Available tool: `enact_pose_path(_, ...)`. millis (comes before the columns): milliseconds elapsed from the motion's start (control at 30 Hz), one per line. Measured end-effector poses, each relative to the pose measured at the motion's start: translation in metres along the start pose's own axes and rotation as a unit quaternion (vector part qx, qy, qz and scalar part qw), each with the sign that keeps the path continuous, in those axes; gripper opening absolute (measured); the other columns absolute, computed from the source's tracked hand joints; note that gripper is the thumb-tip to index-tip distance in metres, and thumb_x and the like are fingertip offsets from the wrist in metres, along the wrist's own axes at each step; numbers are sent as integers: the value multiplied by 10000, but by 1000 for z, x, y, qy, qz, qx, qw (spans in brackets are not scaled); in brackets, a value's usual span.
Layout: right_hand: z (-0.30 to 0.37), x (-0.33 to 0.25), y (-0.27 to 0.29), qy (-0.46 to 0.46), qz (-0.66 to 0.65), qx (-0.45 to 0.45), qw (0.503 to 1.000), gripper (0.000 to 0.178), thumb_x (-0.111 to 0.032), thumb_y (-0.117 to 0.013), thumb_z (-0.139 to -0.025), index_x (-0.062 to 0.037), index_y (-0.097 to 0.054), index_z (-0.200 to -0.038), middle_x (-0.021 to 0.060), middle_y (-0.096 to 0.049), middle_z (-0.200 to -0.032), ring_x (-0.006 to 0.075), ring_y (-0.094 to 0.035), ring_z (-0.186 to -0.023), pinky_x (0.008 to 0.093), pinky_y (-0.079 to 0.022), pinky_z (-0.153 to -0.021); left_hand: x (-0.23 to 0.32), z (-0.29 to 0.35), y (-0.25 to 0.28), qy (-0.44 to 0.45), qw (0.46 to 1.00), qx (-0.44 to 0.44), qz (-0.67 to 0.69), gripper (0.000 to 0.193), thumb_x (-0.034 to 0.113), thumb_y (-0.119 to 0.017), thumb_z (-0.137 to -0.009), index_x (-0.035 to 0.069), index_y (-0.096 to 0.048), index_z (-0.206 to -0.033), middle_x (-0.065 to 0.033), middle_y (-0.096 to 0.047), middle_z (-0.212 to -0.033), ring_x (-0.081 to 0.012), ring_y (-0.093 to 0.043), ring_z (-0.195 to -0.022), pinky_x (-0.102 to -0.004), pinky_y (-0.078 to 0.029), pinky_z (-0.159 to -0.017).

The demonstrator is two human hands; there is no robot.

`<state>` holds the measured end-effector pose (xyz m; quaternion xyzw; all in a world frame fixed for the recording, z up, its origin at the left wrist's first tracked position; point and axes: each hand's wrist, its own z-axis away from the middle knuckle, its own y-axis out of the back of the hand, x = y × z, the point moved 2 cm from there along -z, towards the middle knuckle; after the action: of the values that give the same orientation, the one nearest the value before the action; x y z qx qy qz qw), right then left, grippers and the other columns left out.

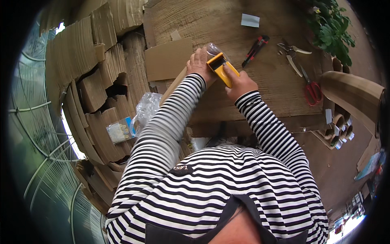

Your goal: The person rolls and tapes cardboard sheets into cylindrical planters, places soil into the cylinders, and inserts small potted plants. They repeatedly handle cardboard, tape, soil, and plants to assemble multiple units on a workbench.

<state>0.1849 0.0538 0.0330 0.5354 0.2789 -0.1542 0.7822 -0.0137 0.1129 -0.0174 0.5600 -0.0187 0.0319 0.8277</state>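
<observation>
My right hand (pixel 242 86) grips a yellow hand-held tape dispenser (pixel 226 75) with a black front end, its thumb along the top. A round clear piece (pixel 213 49), which looks like a roll of clear tape, shows just beyond the dispenser's head. Close beside that head, my left hand (pixel 198 64) has its fingers bent and held together; what lies under them is hidden. From beneath the left wrist a light brown cardboard edge (pixel 174 86) sticks out toward me. Both hands are above the wooden table (pixel 268 97).
On the table lie a red-and-black utility knife (pixel 256 50), pruning shears (pixel 293 53), red-handled scissors (pixel 313 91) and a white label (pixel 250 20). Cardboard sheets (pixel 75 53) pile up at left, near crumpled clear plastic (pixel 148 106). Brown tubes (pixel 339 120) and a plant (pixel 333 30) stand at right.
</observation>
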Motion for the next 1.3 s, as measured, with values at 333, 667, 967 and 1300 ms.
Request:
enact_pose_path(333, 106, 74, 25, 2, 22, -4, 1000, 706, -273, -788, -758, -338, -540, -1416, 141, -601, -880, 351, -663, -706, 467, -563, -643, -26, -22, 19, 11, 994, -100, 52, 1336, 617, -883, -577, 153, -161, -1601, -131, -267, -1607, -303, -284, -1492, -440, -309, -1210)
enact_pose_path(667, -51, 36, -33, -35, 97, -101, 990, 679, -285, -749, -838, -382, -501, -1463, 125, -610, -986, 303, -678, -867, 415, -570, -801, -104, -113, 13, -85, 934, -222, 267, 1306, 473, -928, -577, 35, -220, -1583, -225, -419, -1531, -323, -396, -1437, -393, -293, -1204)
enact_pose_path(967, 100, 78, -1, 31, 6, -21, 999, 713, -107, -775, -687, -261, -627, -1367, 141, -549, -868, 339, -626, -763, 419, -544, -693, -54, -16, -82, -124, 727, -410, 536, 1069, 344, -867, -708, 14, -308, -1557, -145, -466, -1496, -240, -441, -1361, -384, -328, -1162)
enact_pose_path(1300, 93, 15, -10, 27, 21, -67, 997, 717, -247, -784, -769, -291, -529, -1437, 160, -607, -977, 352, -676, -847, 442, -567, -763, -2, 109, -31, 16, 984, -108, 138, 1222, 603, -769, -732, 75, -103, -1610, -201, -166, -1654, -358, -181, -1531, -473, -200, -1237)
